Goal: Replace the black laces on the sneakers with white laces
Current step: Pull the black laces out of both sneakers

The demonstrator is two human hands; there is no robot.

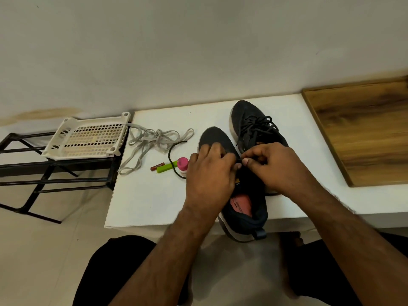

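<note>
Both the left hand (pixel 209 171) and right hand (pixel 273 166) pinched the near sneaker's (pixel 242 208) black lace (pixel 173 155), partly unthreaded; the far sneaker (pixel 254 122) stayed laced, white laces (pixel 152 140) unused.

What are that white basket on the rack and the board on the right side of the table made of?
The white basket looks like moulded plastic: its even grid of slots and rounded corner sockets suggest that, with a dull, smooth finish. The board looks like wood or a wood-look laminate: brown grain streaks run across it, with a faint sheen. Which of the two, I cannot tell.
</note>
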